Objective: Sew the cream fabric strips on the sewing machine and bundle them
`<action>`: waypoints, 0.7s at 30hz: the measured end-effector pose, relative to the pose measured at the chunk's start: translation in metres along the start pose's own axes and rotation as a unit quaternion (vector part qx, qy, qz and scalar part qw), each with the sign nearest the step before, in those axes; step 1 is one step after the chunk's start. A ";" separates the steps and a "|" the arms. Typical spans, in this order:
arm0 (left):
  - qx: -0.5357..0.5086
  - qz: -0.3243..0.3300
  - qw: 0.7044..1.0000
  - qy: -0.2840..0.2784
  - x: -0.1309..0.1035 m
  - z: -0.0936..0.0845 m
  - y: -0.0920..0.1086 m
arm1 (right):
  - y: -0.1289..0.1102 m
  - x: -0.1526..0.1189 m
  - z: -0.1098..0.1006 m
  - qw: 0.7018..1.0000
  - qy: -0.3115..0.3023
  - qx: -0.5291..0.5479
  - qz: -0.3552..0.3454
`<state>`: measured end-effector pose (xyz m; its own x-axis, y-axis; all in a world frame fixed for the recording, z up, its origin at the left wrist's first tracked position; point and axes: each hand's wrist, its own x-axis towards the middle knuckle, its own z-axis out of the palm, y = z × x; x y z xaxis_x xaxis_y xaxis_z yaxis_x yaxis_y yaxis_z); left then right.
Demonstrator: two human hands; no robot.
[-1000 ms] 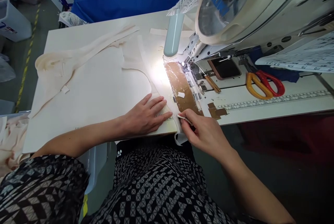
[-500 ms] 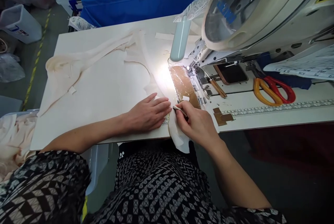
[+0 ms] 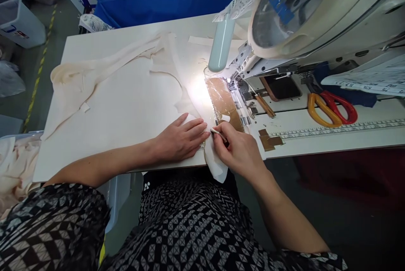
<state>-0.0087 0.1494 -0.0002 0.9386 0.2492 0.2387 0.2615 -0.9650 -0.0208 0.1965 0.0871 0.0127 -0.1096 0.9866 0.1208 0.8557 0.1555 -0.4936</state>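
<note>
My left hand (image 3: 182, 138) lies flat on the white table, fingers stretched toward the right, with its fingertips on the pale fabric (image 3: 171, 58). Fingers pinched, my right hand (image 3: 238, 146) grips a small slim tool (image 3: 222, 137) mostly hidden in the palm; its exact kind I cannot make out. The tool's tip is at the fabric edge, close beside my left fingertips. Below my right hand, one end of the fabric hangs over the table's front edge. Just beyond both hands lies a brown taped plate (image 3: 223, 98) by the sewing machine (image 3: 284, 14).
Right of the machine's needle area are a wooden-handled tool (image 3: 265, 105), a phone (image 3: 281, 87) and scissors with red and orange handles (image 3: 332, 108). A pale green lamp (image 3: 220, 45) hangs over the table. A bin of fabric (image 3: 20, 170) stands at left, a blue cloth (image 3: 177, 1) behind.
The view has shifted slightly. Both hands stay nearly in place, with the tool still at the fabric edge.
</note>
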 end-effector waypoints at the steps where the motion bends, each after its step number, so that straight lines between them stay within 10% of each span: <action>1: -0.002 0.000 1.000 -0.002 0.000 0.000 0.000 | -0.001 -0.002 -0.003 1.000 -0.011 -0.003 -0.002; 8: -0.013 -0.013 1.000 -0.024 0.000 -0.003 0.004 | 0.007 -0.025 -0.027 0.995 -0.085 0.048 0.018; 21: -0.018 -0.021 0.999 -0.029 0.001 -0.006 0.013 | 0.010 -0.026 -0.013 0.999 -0.018 0.034 0.027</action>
<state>-0.0055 0.1367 0.0053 0.9388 0.2927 0.1818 0.2934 -0.9557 0.0237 0.2148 0.0625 0.0156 -0.0833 0.9947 0.0609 0.8250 0.1031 -0.5557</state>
